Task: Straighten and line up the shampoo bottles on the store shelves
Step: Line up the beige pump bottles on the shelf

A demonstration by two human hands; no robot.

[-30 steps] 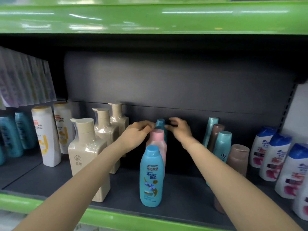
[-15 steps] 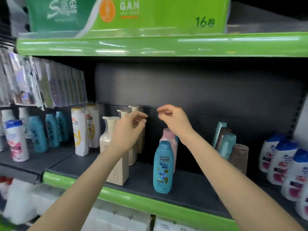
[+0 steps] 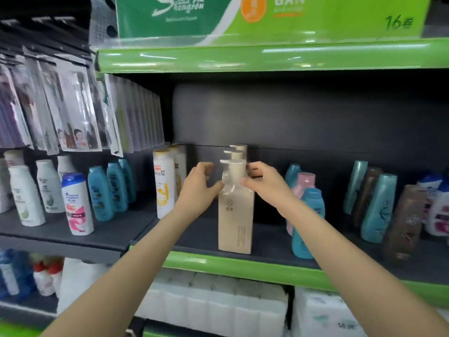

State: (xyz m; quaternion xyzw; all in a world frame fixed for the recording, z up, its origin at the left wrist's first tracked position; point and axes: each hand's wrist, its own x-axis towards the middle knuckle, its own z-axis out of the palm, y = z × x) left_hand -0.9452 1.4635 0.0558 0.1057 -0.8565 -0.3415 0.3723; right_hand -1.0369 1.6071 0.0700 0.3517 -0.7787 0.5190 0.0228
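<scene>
Standing upright near the front edge of the dark shelf [image 3: 267, 249], the front beige pump bottle [image 3: 235, 215] has a hand at each side of its neck. The left hand [image 3: 198, 190] has its thumb tip against the clear wrap under the pump head, with the other fingers curled above and not clearly touching. The right hand [image 3: 266, 184] meets the neck from the other side with thumb and forefinger tips; whether either hand truly pinches or only touches is hard to tell through the blur.

Two more pump bottles [image 3: 237, 152] stand directly behind the front one, so only their heads show. The right forearm covers part of the blue bottle [image 3: 313, 207] and the pink bottle [image 3: 303, 183] just right of the pump row. At the right edge, the white bottles with blue caps [image 3: 437, 207] are cut off and smeared. The teal and brown bottles [image 3: 379, 205] lean and their labels cannot be read. The hanging packets [image 3: 73, 113] at left are blurred, and the green tissue pack [image 3: 267, 13] on the upper shelf is cropped at the top.

Half a second ago both hands hung in the air above the blue and pink bottles, holding nothing; now they have shifted left onto the pump bottle, and the camera has swung left too, showing more of the left shelf bay.
</scene>
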